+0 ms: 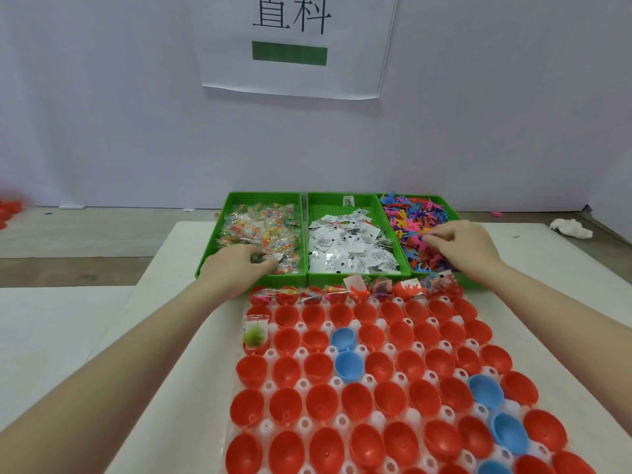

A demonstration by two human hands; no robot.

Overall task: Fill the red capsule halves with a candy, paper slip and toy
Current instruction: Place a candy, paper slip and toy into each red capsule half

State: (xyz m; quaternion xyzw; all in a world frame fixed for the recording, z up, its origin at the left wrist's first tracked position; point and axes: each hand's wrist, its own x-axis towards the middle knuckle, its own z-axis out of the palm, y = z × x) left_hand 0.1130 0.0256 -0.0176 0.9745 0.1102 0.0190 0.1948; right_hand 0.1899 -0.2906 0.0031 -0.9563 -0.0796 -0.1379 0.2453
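A white holder tray [270, 427] carries rows of red capsule halves [355, 401] and a few blue ones [349, 366]. The far row [359, 290] holds candies, slips and toys; one half at the left [255, 333] holds a green toy. Three green bins stand behind: candies [263, 224], paper slips [345, 241], coloured toys [413, 217]. My left hand [239, 263] reaches into the candy bin, fingers curled on wrapped candies. My right hand [461, 244] is in the toy bin, fingertips pinching among the toys.
A white wall with a printed paper sign [294, 46] rises right behind the bins. A crumpled white tissue [571, 229] lies at the far right. Red capsule halves [8, 210] are piled at the far left edge. A white mat [85, 336] covers the table.
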